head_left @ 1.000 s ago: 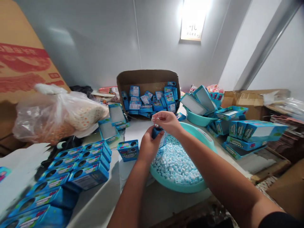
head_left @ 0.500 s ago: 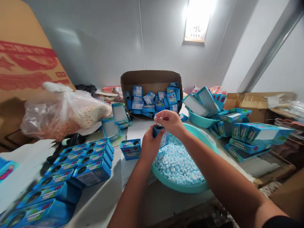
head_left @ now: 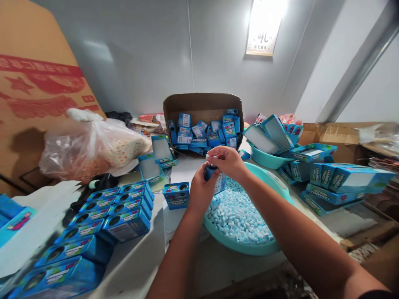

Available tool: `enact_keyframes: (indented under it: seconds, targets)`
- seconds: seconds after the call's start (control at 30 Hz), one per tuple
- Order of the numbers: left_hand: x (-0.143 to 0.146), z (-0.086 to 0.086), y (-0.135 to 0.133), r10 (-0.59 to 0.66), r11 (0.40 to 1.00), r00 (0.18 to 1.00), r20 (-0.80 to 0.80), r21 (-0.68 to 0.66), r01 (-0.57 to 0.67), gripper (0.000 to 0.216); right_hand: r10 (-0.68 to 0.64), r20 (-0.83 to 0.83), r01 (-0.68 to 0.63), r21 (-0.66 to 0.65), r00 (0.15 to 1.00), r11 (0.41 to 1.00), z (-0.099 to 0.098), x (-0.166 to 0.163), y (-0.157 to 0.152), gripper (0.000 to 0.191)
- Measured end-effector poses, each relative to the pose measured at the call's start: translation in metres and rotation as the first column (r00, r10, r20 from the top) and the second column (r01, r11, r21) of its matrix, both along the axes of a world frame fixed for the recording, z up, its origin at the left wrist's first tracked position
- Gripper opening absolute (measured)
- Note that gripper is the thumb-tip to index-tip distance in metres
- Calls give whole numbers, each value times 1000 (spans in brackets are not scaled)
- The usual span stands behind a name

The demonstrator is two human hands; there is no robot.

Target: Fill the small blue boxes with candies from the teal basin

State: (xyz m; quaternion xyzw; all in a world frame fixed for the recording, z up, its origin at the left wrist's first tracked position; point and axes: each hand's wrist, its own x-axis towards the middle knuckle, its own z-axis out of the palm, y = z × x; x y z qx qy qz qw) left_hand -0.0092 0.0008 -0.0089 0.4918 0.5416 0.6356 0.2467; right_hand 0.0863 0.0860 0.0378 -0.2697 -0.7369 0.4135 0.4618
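Note:
My left hand (head_left: 203, 182) is wrapped round a small blue candy box (head_left: 220, 183), held over the near-left part of a turquoise basin. My right hand (head_left: 227, 160) is just above the box's top, its fingers pinching white candies (head_left: 208, 157). The basin (head_left: 243, 248) holds a heap of pale blue and white candies (head_left: 241, 216). Left of my left hand, another blue box (head_left: 176, 195) stands upright on a white flat surface (head_left: 174, 218). The opening of the held box is mostly hidden by my fingers.
Rows of blue boxes (head_left: 126, 224) stand at the left. Behind my hands, a cardboard carton (head_left: 202, 101) lies with several blue boxes inside. Display trays (head_left: 339, 178) are stacked at the right, beside a smaller turquoise bowl (head_left: 269, 160). Plastic bags (head_left: 93, 145) sit at the back left.
The whole view has shifted slightly, so things appear a little farther right. My left hand keeps hold of the box, and my right hand stays at its top with white candies.

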Motion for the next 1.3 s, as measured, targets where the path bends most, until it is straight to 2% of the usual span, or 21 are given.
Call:
enact_keyframes:
  seconds: [0.13, 0.27, 0.47, 0.6, 0.77, 1.0, 1.13, 1.3]
  targets:
    - [1, -6, 1, -20, 1000, 993, 120, 15, 18, 64, 118, -84, -129, -133, 989, 983, 2, 2, 1, 33]
    - [1, -6, 2, -37, 998, 996, 81, 48, 33, 51, 134, -86, -150, -231, 987, 961, 6, 5, 1, 34]
    - [1, -6, 4, -66, 997, 995, 78, 54, 62, 41, 151, -67, -162, -224, 986, 961, 7, 8, 2, 31]
    - [1, -7, 5, -29, 1000, 998, 57, -10, 30, 42, 200, -63, -209, -207, 978, 956, 4, 8, 4, 33]
    - [2, -2, 1, -39, 999, 999, 22, -30, 40, 36, 193, -10, -192, -165, 981, 967, 3, 8, 6, 33]
    - [2, 2, -2, 0, 997, 999, -42, -73, -3, 37, 183, -10, -179, -257, 983, 950, 8, 7, 0, 24]
    - [3, 3, -2, 22, 993, 997, -70, -116, -30, 37, 180, 8, -171, -267, 984, 948, 10, 7, -3, 29]
    - [4, 4, -3, -2, 992, 1000, -7, -123, 1, 38, 196, 61, -180, -204, 979, 962, 13, 8, -5, 35]
